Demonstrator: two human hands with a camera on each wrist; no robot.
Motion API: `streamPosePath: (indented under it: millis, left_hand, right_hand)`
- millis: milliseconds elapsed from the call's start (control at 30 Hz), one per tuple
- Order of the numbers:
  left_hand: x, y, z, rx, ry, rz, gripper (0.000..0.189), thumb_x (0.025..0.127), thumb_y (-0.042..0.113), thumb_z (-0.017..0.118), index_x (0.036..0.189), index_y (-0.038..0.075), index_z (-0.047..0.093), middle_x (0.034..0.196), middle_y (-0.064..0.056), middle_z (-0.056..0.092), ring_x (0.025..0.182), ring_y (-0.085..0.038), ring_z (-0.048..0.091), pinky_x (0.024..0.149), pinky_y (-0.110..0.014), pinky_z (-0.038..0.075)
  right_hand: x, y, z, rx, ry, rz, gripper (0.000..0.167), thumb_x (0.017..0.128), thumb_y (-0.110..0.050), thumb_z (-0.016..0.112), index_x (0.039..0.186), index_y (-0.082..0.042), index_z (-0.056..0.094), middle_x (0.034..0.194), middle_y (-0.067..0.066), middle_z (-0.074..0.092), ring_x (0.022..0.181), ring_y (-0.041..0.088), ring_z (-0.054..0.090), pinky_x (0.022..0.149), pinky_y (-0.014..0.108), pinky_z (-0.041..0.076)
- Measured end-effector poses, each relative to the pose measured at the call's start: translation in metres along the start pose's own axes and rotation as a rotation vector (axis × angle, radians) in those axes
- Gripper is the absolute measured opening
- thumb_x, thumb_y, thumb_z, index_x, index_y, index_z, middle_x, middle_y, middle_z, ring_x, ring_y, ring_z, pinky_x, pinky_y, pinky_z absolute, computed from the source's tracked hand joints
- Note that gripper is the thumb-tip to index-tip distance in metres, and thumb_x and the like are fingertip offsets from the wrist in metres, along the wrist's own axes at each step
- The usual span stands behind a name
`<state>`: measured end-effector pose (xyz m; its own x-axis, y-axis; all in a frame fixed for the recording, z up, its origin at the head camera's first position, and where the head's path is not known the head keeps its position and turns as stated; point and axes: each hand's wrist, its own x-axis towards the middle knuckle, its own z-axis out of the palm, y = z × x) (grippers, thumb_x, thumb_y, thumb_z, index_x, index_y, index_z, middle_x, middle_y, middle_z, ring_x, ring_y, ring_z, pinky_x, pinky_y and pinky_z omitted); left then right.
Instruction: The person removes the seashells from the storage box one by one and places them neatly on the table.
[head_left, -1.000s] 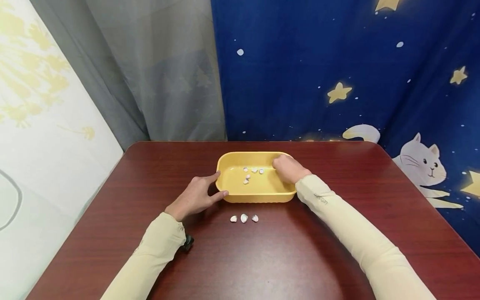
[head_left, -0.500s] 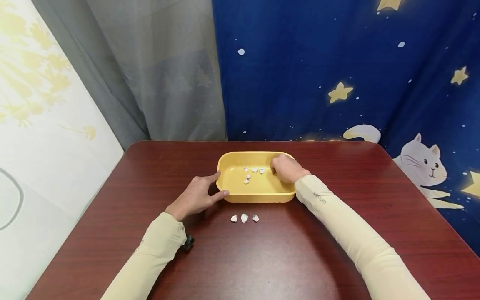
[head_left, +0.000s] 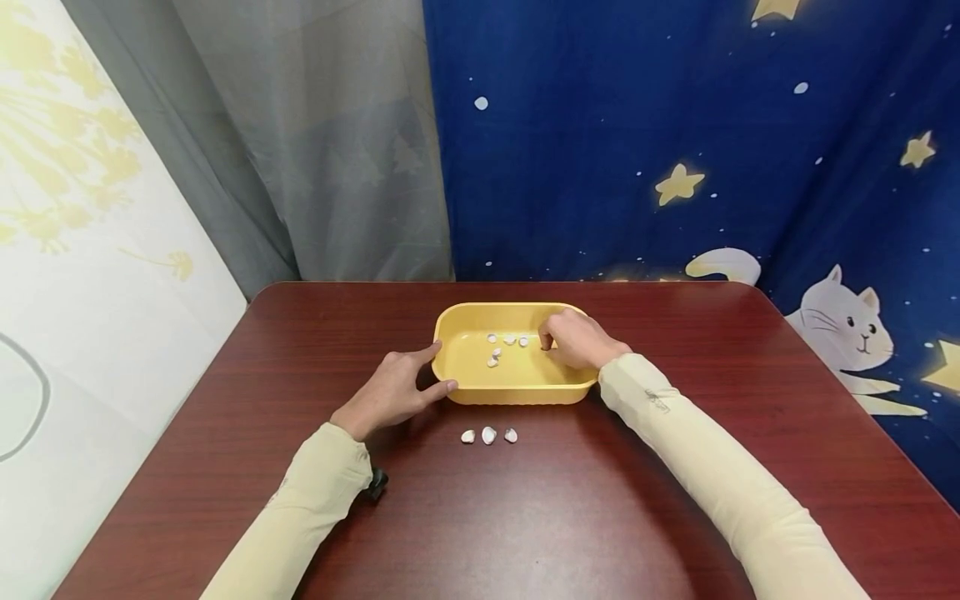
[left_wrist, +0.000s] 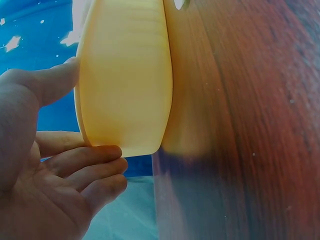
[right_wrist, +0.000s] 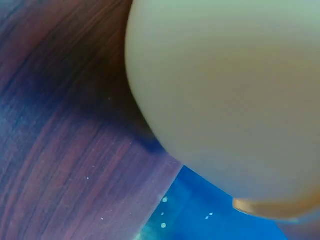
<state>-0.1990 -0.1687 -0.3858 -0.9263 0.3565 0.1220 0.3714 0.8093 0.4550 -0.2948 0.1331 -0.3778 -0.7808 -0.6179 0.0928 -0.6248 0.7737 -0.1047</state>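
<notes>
A yellow plastic basin [head_left: 517, 396] stands on the table, and several small white shells [head_left: 510, 340] lie on its floor. The left hand [head_left: 390, 392] grips the basin's left end, with its thumb and fingers at the rim; the left wrist view shows the fingers [left_wrist: 92, 160] against the outer wall. Inside the right end of the basin, the right hand [head_left: 579, 337] points its bent fingers down toward the floor. Its fingertips are mostly hidden, and I cannot tell whether it holds a shell. The basin's outer wall [right_wrist: 215, 100] fills much of the right wrist view.
Three more white shells [head_left: 489, 436] lie in a row on the dark red wooden table [head_left: 525, 533], in front of the basin. Behind the table hang a grey curtain [head_left: 360, 167] and a blue one [head_left: 570, 167] with stars. A white panel [head_left: 97, 333] stands at the left.
The right hand has shifted slightly within the basin's right end, and its fingers show more, bent downward. Its sleeve has moved a little to the right. The left hand, basin and shells look unchanged.
</notes>
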Motion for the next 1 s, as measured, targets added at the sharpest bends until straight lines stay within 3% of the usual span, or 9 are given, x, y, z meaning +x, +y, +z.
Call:
streamPosePath:
  millis: [167,300,500,1000]
  left_hand:
    - [0.001,0.001,0.001,0.007,0.001,0.010,0.074,0.093,0.041,0.069,0.148,-0.003,0.045,0.146,-0.021,0.055,0.133,-0.032,0.057,0.108,-0.048,0.050]
    - [0.001,0.001,0.001,0.010,-0.001,0.009,0.075,0.094,0.042,0.069,0.149,-0.003,0.044,0.147,-0.020,0.054,0.134,-0.032,0.057,0.108,-0.047,0.049]
    - [0.000,0.001,0.002,0.010,-0.002,-0.005,0.076,0.094,0.043,0.069,0.150,-0.002,0.043,0.148,-0.019,0.053,0.135,-0.032,0.055,0.108,-0.048,0.049]
    - [-0.004,0.005,0.000,0.011,0.003,-0.004,0.076,0.094,0.043,0.069,0.150,-0.002,0.043,0.149,-0.019,0.053,0.134,-0.033,0.056,0.108,-0.049,0.049]
  right_hand:
    - [-0.011,-0.004,-0.007,0.060,0.021,-0.022,0.007,0.082,-0.007,0.074,0.086,-0.013,0.074,0.084,-0.003,0.073,0.081,0.019,0.066,0.076,0.038,0.056]
    - [-0.019,-0.009,-0.014,0.100,0.028,-0.037,0.012,0.083,-0.008,0.074,0.095,-0.011,0.076,0.086,-0.004,0.075,0.086,0.020,0.069,0.077,0.036,0.056]
    - [-0.031,-0.018,-0.023,0.108,0.053,-0.079,0.006,0.081,-0.011,0.077,0.086,-0.015,0.077,0.083,-0.007,0.074,0.082,0.020,0.068,0.072,0.034,0.056]
    - [-0.060,-0.040,-0.036,0.073,0.137,-0.165,0.007,0.081,-0.012,0.079,0.084,-0.018,0.076,0.084,-0.007,0.072,0.076,0.011,0.061,0.067,0.030,0.052]
